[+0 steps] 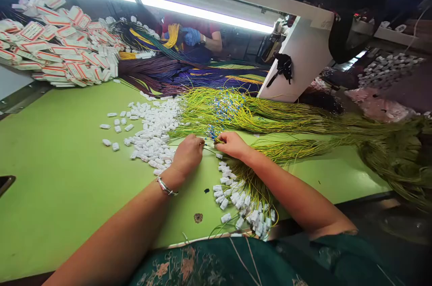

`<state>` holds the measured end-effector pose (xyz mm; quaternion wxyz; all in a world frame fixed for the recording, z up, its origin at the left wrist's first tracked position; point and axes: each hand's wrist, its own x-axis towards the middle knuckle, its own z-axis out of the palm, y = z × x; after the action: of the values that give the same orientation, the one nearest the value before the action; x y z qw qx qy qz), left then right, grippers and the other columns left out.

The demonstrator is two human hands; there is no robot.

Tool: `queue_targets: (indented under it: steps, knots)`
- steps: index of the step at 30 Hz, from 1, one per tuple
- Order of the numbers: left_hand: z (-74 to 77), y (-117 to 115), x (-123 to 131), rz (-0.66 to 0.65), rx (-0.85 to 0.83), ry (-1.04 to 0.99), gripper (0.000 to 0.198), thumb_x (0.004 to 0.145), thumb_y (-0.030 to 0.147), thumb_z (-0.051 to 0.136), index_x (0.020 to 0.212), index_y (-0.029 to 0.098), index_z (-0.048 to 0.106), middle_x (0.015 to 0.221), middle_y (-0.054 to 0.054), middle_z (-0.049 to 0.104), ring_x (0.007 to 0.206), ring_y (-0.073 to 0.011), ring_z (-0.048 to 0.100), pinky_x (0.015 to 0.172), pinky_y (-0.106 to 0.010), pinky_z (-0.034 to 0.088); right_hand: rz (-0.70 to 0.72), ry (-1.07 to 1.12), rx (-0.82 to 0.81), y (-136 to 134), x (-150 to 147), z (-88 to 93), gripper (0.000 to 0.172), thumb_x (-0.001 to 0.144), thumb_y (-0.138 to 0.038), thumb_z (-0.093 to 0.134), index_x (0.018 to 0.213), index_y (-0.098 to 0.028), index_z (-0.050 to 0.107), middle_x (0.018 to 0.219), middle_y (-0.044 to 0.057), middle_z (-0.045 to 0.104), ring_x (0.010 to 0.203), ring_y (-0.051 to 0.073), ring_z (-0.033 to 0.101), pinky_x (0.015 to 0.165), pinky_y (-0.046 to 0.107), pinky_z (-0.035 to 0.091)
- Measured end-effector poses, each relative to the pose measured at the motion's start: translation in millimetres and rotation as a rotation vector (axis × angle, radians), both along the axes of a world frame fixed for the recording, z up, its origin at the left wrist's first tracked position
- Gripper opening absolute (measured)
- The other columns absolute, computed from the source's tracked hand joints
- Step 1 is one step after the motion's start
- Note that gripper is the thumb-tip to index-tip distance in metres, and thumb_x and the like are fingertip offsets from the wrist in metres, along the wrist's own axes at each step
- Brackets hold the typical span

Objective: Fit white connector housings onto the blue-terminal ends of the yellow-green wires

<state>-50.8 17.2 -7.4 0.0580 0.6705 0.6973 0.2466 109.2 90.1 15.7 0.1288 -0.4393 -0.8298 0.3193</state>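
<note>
My left hand (189,153), with a metal bracelet at the wrist, is closed in a pinch beside the heap of small white plastic connectors (151,140). A thin wire (209,147) runs from its fingertips toward the lower right. Just to the right, my right hand (232,144) pinches a yellow-green wire, mostly hidden by its fingers. Beyond both hands lies a thick bundle of yellow-green wires (202,104), many with blue tips (227,102). Below my right forearm, wires with white connectors (241,198) on their ends hang toward the table's front edge.
White packs with red print (67,47) are piled at the back left. Dark purple wires (151,70) lie behind the yellow-green ones. A white panel (297,61) stands at the back right, under a lit tube lamp (202,11). Across the table, a person's blue-gloved hand (191,36) shows.
</note>
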Motion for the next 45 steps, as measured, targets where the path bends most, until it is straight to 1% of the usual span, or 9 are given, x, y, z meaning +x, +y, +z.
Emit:
queue_targets:
  steps: [5, 10, 13, 17, 21, 25, 31, 37, 45]
  knots:
    - [-5.1, 1.8, -2.5, 0.003, -0.063, 0.011, 0.011, 0.081, 0.02, 0.051, 0.079, 0.019, 0.063, 0.079, -0.009, 0.06, 0.076, -0.0232, 0.056, 0.067, -0.033, 0.042, -0.05, -0.257, 0.218, -13.9, -8.1, -3.4, 0.024, 0.075, -0.031, 0.058, 0.094, -0.023, 0.069, 0.08, 0.003, 0.067, 0.07, 0.016, 0.054, 0.061, 0.025, 0.035]
    - [5.1, -2.0, -2.3, -0.059, 0.057, -0.164, 0.009, 0.08, 0.02, 0.053, 0.076, 0.018, 0.061, 0.082, -0.006, 0.058, 0.081, -0.0208, 0.054, 0.074, -0.032, 0.043, 0.045, -0.179, 0.143, -10.4, -1.9, -3.8, 0.018, 0.078, -0.033, 0.055, 0.079, -0.018, 0.065, 0.067, -0.001, 0.058, 0.062, 0.012, 0.046, 0.056, 0.023, 0.03]
    - [24.2, -4.9, -11.3, -0.042, 0.125, -0.405, 0.011, 0.08, 0.024, 0.056, 0.081, 0.017, 0.064, 0.079, -0.004, 0.06, 0.071, -0.0161, 0.054, 0.069, -0.029, 0.044, 0.122, -0.009, 0.083, -4.8, 5.7, -0.8, 0.02, 0.08, -0.032, 0.051, 0.071, -0.015, 0.058, 0.062, -0.003, 0.049, 0.06, 0.01, 0.038, 0.056, 0.022, 0.028]
    - [61.6, -14.7, -37.3, 0.113, 0.258, -0.675, 0.025, 0.081, 0.035, 0.056, 0.089, 0.014, 0.065, 0.066, -0.001, 0.059, 0.052, -0.0102, 0.048, 0.052, -0.023, 0.039, 0.165, 0.082, 0.042, -9.6, 12.3, 4.8, 0.018, 0.078, -0.028, 0.051, 0.065, -0.015, 0.052, 0.061, -0.004, 0.044, 0.06, 0.009, 0.035, 0.056, 0.021, 0.026]
    - [81.3, -31.5, -56.5, 0.038, 0.047, -0.465, 0.017, 0.077, 0.029, 0.059, 0.074, 0.014, 0.067, 0.059, 0.0, 0.059, 0.049, -0.0096, 0.048, 0.051, -0.023, 0.038, 0.071, 0.142, -0.066, -14.9, 13.6, 1.8, 0.015, 0.073, -0.026, 0.05, 0.062, -0.015, 0.051, 0.055, -0.004, 0.044, 0.056, 0.009, 0.036, 0.053, 0.022, 0.026]
    - [62.5, -53.9, -56.9, -0.122, -0.236, -0.071, 0.014, 0.073, 0.023, 0.059, 0.079, 0.017, 0.071, 0.07, -0.002, 0.064, 0.063, -0.0147, 0.056, 0.063, -0.027, 0.043, 0.003, 0.329, -0.156, -15.1, 13.0, -8.5, 0.02, 0.068, -0.031, 0.052, 0.055, -0.016, 0.047, 0.051, -0.006, 0.034, 0.053, 0.008, 0.03, 0.051, 0.022, 0.022]
    - [24.0, -73.0, -40.5, -0.108, -0.188, 0.165, 0.023, 0.083, 0.026, 0.048, 0.089, 0.018, 0.069, 0.091, -0.008, 0.062, 0.085, -0.021, 0.059, 0.075, -0.031, 0.045, 0.048, 0.344, -0.136, -20.3, 14.7, -18.2, 0.023, 0.065, -0.032, 0.054, 0.051, -0.016, 0.045, 0.052, -0.006, 0.03, 0.053, 0.007, 0.028, 0.05, 0.022, 0.021]
    - [28.4, -66.8, -34.6, -0.1, -0.265, 0.363, 0.025, 0.084, 0.025, 0.042, 0.084, 0.019, 0.066, 0.087, -0.008, 0.061, 0.078, -0.0213, 0.059, 0.066, -0.03, 0.043, -0.031, 0.279, -0.187, -22.8, 14.1, -20.3, 0.02, 0.065, -0.032, 0.058, 0.064, -0.013, 0.063, 0.052, -0.005, 0.044, 0.053, 0.007, 0.036, 0.052, 0.021, 0.027]
    - [24.7, -57.5, -52.2, -0.051, -0.146, 0.255, 0.018, 0.077, 0.027, 0.051, 0.078, 0.02, 0.067, 0.087, -0.007, 0.065, 0.074, -0.0211, 0.061, 0.067, -0.031, 0.045, -0.037, 0.223, -0.126, -24.8, 15.5, -16.8, 0.025, 0.069, -0.038, 0.059, 0.066, -0.014, 0.064, 0.052, -0.004, 0.045, 0.052, 0.008, 0.037, 0.05, 0.021, 0.025]
